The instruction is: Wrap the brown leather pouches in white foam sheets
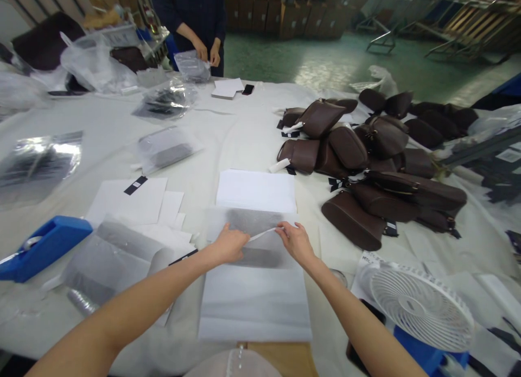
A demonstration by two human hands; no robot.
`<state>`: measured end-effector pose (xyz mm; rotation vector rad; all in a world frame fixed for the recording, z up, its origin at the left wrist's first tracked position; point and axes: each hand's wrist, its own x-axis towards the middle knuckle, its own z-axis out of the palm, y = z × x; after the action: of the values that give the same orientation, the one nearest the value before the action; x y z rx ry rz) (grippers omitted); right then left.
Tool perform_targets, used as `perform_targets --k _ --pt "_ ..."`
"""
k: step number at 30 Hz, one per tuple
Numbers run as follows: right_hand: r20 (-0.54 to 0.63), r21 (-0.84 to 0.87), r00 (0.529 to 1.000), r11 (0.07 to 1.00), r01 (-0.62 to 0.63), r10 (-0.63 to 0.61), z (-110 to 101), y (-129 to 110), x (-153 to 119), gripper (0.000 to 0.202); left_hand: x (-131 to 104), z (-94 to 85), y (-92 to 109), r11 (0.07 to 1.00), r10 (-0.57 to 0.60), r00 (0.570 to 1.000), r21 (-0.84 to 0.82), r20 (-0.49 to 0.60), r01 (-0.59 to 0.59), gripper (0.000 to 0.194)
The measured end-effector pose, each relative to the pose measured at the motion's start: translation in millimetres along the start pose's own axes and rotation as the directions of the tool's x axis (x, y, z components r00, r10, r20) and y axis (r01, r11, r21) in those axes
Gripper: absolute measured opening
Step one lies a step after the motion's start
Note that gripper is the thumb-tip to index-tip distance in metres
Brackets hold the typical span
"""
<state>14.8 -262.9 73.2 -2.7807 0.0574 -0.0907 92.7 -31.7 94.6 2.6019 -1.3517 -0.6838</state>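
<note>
In front of me a sheet of thin translucent white wrapping lies over something dark that shows through it. Between my hands runs a narrow white folded edge of this wrapping. My left hand grips its left end, fingers closed. On the other end, my right hand pinches with thumb and fingertips. Beneath are white paper sheets, and another white sheet reaches out beyond the far side. What the dark thing inside is, I cannot tell.
Dark brown leather pouches are heaped on the right. A white fan stands near right. At left are a blue tape dispenser, wrapped packages and white cards. Across the table, a person's hands handle a clear bag.
</note>
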Motion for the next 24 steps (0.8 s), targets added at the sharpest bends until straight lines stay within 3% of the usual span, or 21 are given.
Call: perform_targets --k 2,6,10,16,19,22,24 --pt "0.000 0.035 1.000 0.999 0.000 0.000 4 6 4 0.030 -2 -6.0 -11 0.998 -0.047 0.996 0.033 -0.072 0.050 0.022" --pt "-0.076 0.054 0.997 0.998 0.015 -0.010 11 18 11 0.030 7 -13.6 -46 1.000 0.004 0.975 0.021 -0.220 0.001 0.027" --pt "-0.099 0.077 0.995 0.997 0.020 -0.012 16 29 15 0.027 21 -7.4 -70 0.976 -0.013 0.994 -0.220 -0.106 -0.010 0.028" --pt "0.006 0.227 1.000 0.974 0.028 -0.030 12 40 18 0.030 25 -6.0 -73 0.926 -0.023 0.996 -0.378 -0.083 -0.010 0.028" --pt "0.074 0.367 0.997 0.928 -0.062 0.038 11 41 24 0.029 26 -9.2 -76 0.916 -0.041 0.997 -0.400 -0.067 0.011 0.028" --pt "0.093 0.431 0.990 0.893 -0.132 0.101 12 41 28 0.029 23 -16.0 -72 0.936 -0.044 0.997 -0.352 -0.063 0.019 0.027" --pt "0.092 0.457 0.986 0.873 -0.169 0.142 14 41 28 0.029 15 -22.1 -57 0.973 -0.073 0.985 -0.227 -0.155 0.036 0.017"
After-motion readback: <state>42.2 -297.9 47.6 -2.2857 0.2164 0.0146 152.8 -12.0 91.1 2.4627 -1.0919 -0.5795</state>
